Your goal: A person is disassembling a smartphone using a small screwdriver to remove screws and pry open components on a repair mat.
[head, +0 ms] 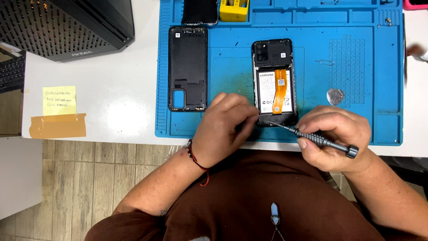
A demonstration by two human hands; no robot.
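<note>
An opened smartphone (274, 80) lies face down on a blue work mat (356, 67), its battery and an orange flex cable exposed. My right hand (336, 138) grips a grey precision screwdriver (318, 139) whose tip touches the phone's bottom edge. My left hand (225, 127) rests at the phone's lower left corner, fingers curled against it. The removed black back cover (187, 67) lies to the left on the mat.
A grey guitar-shaped pick (335, 96) and a small metal pin (326, 62) lie right of the phone. A yellow tool (233, 10) and black cloth (199, 11) sit at the mat's top. A black computer case (67, 24) and yellow sticky note (59, 100) are at left.
</note>
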